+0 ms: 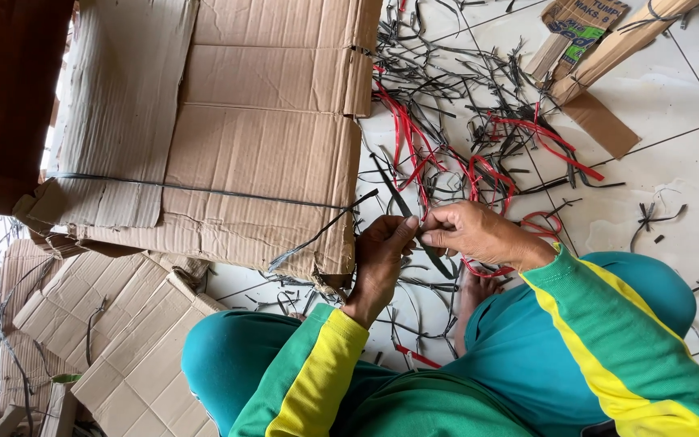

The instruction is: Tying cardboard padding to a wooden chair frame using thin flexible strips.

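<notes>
My left hand [380,263] and my right hand [479,233] meet in the middle of the view, fingertips pinched together on a thin black strap [402,201]. The strap's ends stick out from my fingers toward a flattened stack of brown cardboard [260,137]. A black strap [204,189] runs across that stack and binds it. My sleeves are green with a yellow stripe, and my knees in teal trousers frame the hands.
A tangle of loose black and red straps [463,137] lies on the white tiled floor [665,154] beyond my hands. More flattened cardboard [123,340] lies at lower left. Cardboard scraps [600,40] sit at top right. My bare foot [475,291] rests under my right wrist.
</notes>
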